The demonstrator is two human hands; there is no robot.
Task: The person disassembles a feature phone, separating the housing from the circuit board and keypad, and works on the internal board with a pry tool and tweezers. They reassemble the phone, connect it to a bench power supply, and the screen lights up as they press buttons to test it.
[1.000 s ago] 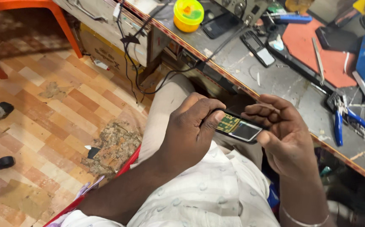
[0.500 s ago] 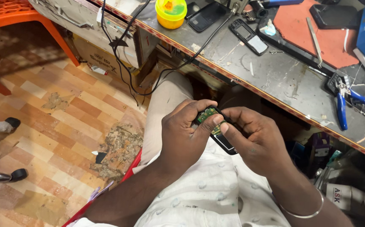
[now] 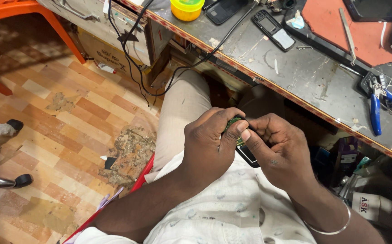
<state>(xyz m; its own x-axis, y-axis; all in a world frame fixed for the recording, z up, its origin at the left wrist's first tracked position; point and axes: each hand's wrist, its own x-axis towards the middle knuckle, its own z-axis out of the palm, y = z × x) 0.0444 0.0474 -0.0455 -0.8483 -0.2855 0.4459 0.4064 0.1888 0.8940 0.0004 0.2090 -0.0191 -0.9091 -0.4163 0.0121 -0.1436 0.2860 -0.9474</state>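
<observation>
Over my lap, my left hand [image 3: 209,144] and my right hand [image 3: 279,151] are closed together around a small opened phone [image 3: 246,153]. Its green circuit board [image 3: 234,123] peeks out between my left fingers and thumb. The phone's black lower end sticks out under my right thumb. My right wrist wears a thin metal bangle [image 3: 329,228]. Most of the phone is hidden by my fingers.
A grey worn workbench [image 3: 304,77] runs along the top right. On it lie a yellow tub [image 3: 187,9], two dark phones [image 3: 275,29], a red mat [image 3: 340,27] with tweezers [image 3: 347,34], and blue-handled pliers [image 3: 376,110]. Black cables [image 3: 159,68] hang off its edge. Orange chair [image 3: 33,9] at top left.
The phone has been turned from lying flat with its keypad and screen showing to being enclosed by both hands, circuit board side out. The view has shifted so the bench sits higher.
</observation>
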